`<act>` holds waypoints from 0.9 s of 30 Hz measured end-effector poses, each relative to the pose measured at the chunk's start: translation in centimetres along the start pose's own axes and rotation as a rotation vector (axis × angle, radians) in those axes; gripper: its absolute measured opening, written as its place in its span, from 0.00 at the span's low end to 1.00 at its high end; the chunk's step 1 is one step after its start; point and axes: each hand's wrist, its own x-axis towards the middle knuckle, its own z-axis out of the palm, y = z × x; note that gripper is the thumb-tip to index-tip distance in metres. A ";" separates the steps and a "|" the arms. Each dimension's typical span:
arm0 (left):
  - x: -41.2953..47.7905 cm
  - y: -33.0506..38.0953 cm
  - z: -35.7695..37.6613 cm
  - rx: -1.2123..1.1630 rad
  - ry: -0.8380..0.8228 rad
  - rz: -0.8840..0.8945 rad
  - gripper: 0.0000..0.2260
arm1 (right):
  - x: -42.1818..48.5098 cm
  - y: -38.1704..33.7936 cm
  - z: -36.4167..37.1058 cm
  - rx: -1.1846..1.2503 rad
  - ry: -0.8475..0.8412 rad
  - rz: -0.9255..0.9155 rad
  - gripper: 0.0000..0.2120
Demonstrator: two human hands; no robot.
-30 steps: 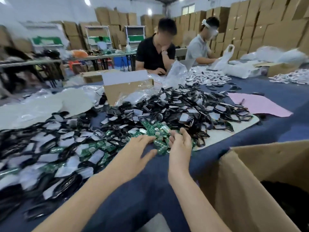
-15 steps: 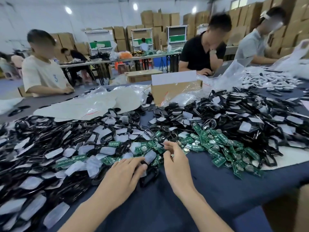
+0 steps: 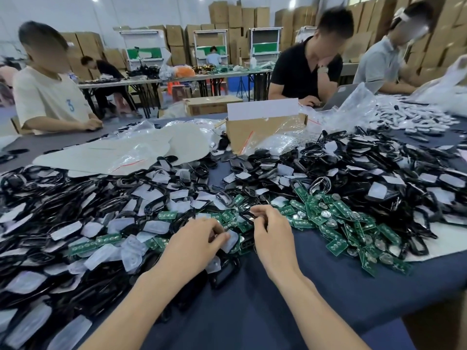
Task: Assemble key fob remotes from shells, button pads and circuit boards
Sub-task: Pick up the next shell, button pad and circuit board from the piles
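White translucent rubber, the button pad [image 3: 231,239] sits pinched in the curled fingers of my left hand [image 3: 197,239]. Just beside it my right hand [image 3: 271,233] curls thumb and fingertips round a black plastic shell [image 3: 247,214] (partly hidden, so I only see its rim). To the right lie scattered green circuit boards [image 3: 340,207], all on the dark blue tablecloth [image 3: 252,311].

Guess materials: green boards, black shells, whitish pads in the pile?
Green boards: rigid laminate, glossy green coating, shiny metal discs on top.
Black shells: probably moulded plastic; glossy, with sharp highlights.
Whitish pads: translucent, matte, with raised bumps; likely silicone rubber, though soft plastic is possible.
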 end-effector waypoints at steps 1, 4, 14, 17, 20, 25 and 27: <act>0.1 -0.2 -0.1 -0.026 0.033 0.000 0.08 | 0.3 0.1 0.1 -0.019 0.008 -0.015 0.12; 0.7 -1.0 -0.4 -0.038 0.104 -0.015 0.09 | 1.3 0.2 0.3 -0.085 0.028 -0.048 0.12; 3.9 -0.7 -0.4 0.301 -0.078 0.067 0.21 | 1.9 0.5 0.4 -0.185 0.071 -0.070 0.13; 4.2 -1.1 -0.7 0.304 -0.141 0.120 0.19 | 2.4 0.9 -0.4 -0.409 0.166 -0.076 0.15; 3.8 -1.6 -0.8 0.329 -0.135 0.138 0.15 | 3.4 1.5 -1.3 -0.577 0.202 0.023 0.21; 3.5 -1.8 -0.6 0.432 -0.013 0.218 0.12 | 6.5 2.1 -3.4 -0.662 0.195 0.091 0.26; 3.5 -2.1 -0.7 0.391 0.012 0.211 0.13 | 8.1 2.4 -4.2 -0.662 0.130 0.147 0.27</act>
